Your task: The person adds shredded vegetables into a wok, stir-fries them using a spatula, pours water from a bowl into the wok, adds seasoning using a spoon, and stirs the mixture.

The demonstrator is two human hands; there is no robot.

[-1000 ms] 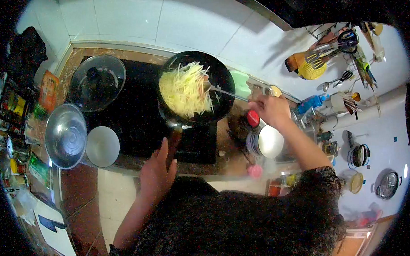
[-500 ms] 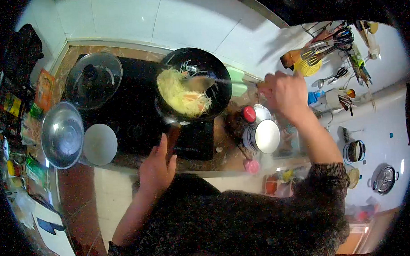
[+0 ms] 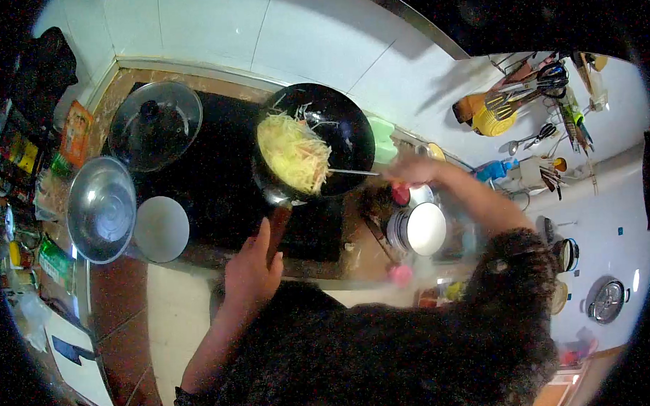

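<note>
A black wok [image 3: 351, 134] stands on the dark cooktop, with pale yellow shreds [image 3: 292, 152] heaped on its left side. My left hand [image 3: 252, 270] is closed around the wok's brown handle [image 3: 277, 230]. To the right of the wok, my right hand [image 3: 412, 170] is closed on the end of a metal spatula [image 3: 352, 173], a little blurred by motion. The spatula's head is hidden under the shreds.
A glass lid [image 3: 155, 126], a metal bowl [image 3: 102, 209] and a white bowl [image 3: 161, 229] are at the left. White bowls [image 3: 425, 229] and a red-capped jar [image 3: 400, 194] stand right of the wok. Utensils hang on the right wall.
My right hand swung up and right, then came back down and left with the spatula. The spatula's head went from on top of the shreds to under them. My left hand stays on the handle.
</note>
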